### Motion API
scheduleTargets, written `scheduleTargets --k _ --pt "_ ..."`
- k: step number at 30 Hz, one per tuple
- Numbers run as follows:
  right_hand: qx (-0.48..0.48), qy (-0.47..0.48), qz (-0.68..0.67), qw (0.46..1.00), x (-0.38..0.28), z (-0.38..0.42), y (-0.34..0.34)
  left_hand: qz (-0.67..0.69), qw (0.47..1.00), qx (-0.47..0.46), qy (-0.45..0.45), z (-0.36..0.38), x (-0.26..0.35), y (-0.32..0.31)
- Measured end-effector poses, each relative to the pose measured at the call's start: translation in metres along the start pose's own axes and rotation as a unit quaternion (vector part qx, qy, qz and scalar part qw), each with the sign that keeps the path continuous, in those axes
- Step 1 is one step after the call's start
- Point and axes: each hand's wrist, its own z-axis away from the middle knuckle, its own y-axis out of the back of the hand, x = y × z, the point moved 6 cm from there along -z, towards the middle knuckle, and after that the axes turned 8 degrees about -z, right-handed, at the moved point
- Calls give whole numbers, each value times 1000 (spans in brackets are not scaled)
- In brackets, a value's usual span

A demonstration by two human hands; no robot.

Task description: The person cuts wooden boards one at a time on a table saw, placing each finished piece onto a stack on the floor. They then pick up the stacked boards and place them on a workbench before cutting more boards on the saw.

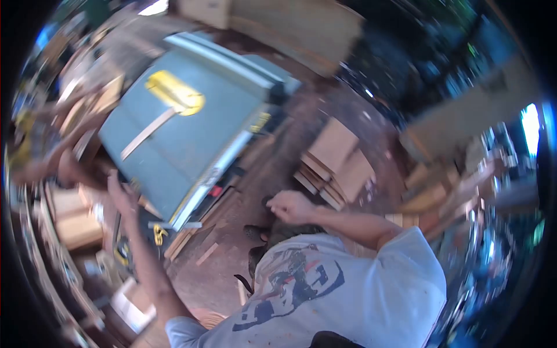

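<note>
A table saw (214,110) with a grey-blue top lies in front, its yellow insert (174,93) near the far left of the surface. My left hand (122,194) is stretched out beside the saw's near left corner; blur hides whether it touches anything. Held in front of my body, my right hand (290,207) has its fingers curled in, and nothing can be made out in them. A narrow strip (148,133) runs from the insert towards the left edge of the top.
Stacked wooden boards (339,153) lie on the floor right of the saw. Large panels (296,29) stand behind it. Another person's arm (75,139) shows at the left. More wood pieces (72,217) lie at the lower left.
</note>
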Motion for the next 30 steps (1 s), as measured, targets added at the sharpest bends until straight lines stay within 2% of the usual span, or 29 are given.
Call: scheduleTargets --k 2,4,5,7,9,11,13,14,15,16,17,18,19,20,21,22,23,25,28,30 --pt "112 -204 34 972 59 64 32 -91 984 -37 -146 -42 -15 -77" --pt "217 -370 41 902 115 133 60 -87 970 -111 -198 -66 -38 -142" --pt "266 -453 21 851 149 175 61 -90 961 -147 -217 -71 -38 -162" --pt "289 -596 -157 732 186 228 61 -135 956 -221 -137 -72 -11 -160" --pt "357 -624 -218 659 222 256 60 -179 941 -282 -58 -53 24 -125" --pt "390 -643 -297 588 295 287 46 -211 930 -300 -29 -10 57 -78" --pt "437 -602 -337 578 336 282 50 -223 933 -283 1 61 93 -24" --pt "453 -583 -356 573 352 273 55 -165 926 -337 33 92 112 5" --pt "460 -548 -419 559 388 271 47 -134 974 -163 -82 147 119 37" --pt "464 -514 -482 538 424 270 37 -153 970 -188 -29 207 100 54" --pt "463 -481 -541 512 459 271 27 -130 900 -356 214 228 143 97" --pt "429 -446 -534 575 467 255 34 -149 926 -259 229 315 105 117" --pt "410 -443 -549 579 487 246 31 -165 912 -227 298 354 131 159" --pt "390 -439 -563 582 506 236 28 -172 881 -240 370 410 138 191" --pt "395 -472 -569 545 528 230 24 -170 817 -290 468 480 133 217" --pt "436 -507 -539 512 538 234 25 -196 742 -317 557 509 185 250" --pt "400 -498 -562 526 541 236 17 -145 665 -356 640 573 195 268" --pt "371 -498 -565 544 532 230 37 -193 602 -451 630 651 225 290" --pt "377 -519 -527 557 458 226 70 -143 690 -356 614 688 270 299" --pt "392 -524 -497 570 422 224 95 -153 682 -371 611 694 269 277"
